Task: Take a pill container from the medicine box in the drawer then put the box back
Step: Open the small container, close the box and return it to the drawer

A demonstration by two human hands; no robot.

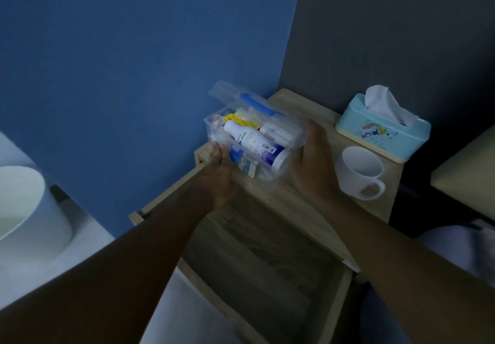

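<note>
A clear plastic medicine box (292,134) sits on the nightstand top, its lid with a blue handle (257,104) tipped back and open. Inside lie a large white bottle with a blue label (254,143), small cartons and packets. My left hand (219,172) grips the box's near left corner by a blue latch. My right hand (313,161) holds the box's right side. Below my arms the wooden drawer (337,298) stands pulled out. I cannot pick out a pill container among the contents.
A white mug (359,172) stands just right of my right hand. A light blue tissue box (383,129) sits behind it. A blue wall lies to the left. A white round bin (24,209) stands at the far left. A cushion edge shows at right.
</note>
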